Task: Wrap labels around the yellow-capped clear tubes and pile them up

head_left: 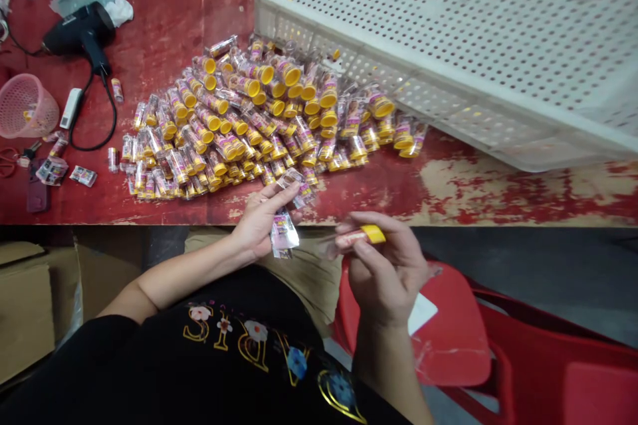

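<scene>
My left hand (259, 220) is closed on a bunch of printed clear plastic sleeves (285, 232) at the table's front edge. Some of the sleeves hang below the fingers, and others stick out above the thumb. To the right, my right hand (389, 265) pinches a small tube with a yellow cap (371, 234) between thumb and fingers. The tube lies almost level, its clear end toward my left hand, and is apart from the sleeves. Just beyond my hands spreads a heap of similar yellow-capped tubes (234, 126) in printed wrapping.
A white perforated crate (399, 89) holding more yellow-capped tubes stands at the back right. On the left lie a black heat gun (82, 30) with its cord, a pink basket (27, 106), red scissors (7, 163) and loose sleeves (83, 176). A red stool (448, 332) stands below the table.
</scene>
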